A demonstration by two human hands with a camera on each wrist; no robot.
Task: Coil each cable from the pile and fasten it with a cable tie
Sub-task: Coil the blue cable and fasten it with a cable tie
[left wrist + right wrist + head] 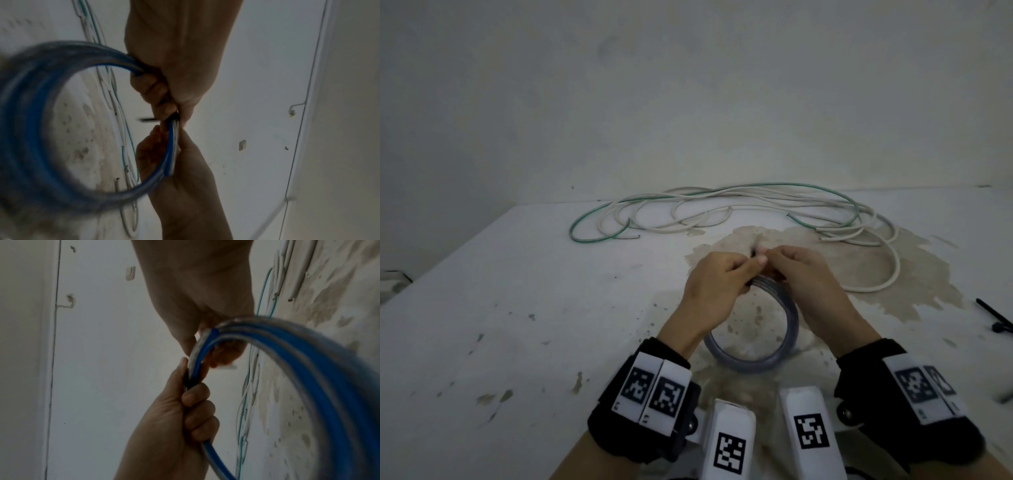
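Observation:
A blue and clear cable coil (750, 364) hangs upright over the table, held at its top by both hands. My left hand (717, 277) curls its fingers round the strands, and my right hand (801, 274) pinches them just beside it. A black cable tie (753, 253) wraps the strands where the fingertips meet. The left wrist view shows the tie (174, 117) with its tail sticking out sideways, between the left hand (180, 56) and right hand (185, 178). In the right wrist view the tie (190, 381) sits under the left hand's thumb (180, 369).
A loose pile of white cables (756, 205) with a green cable (592, 229) lies along the table's far edge by the wall. Spare black cable ties (996, 320) lie at the right edge. A brown stain (876, 274) marks the tabletop under the hands.

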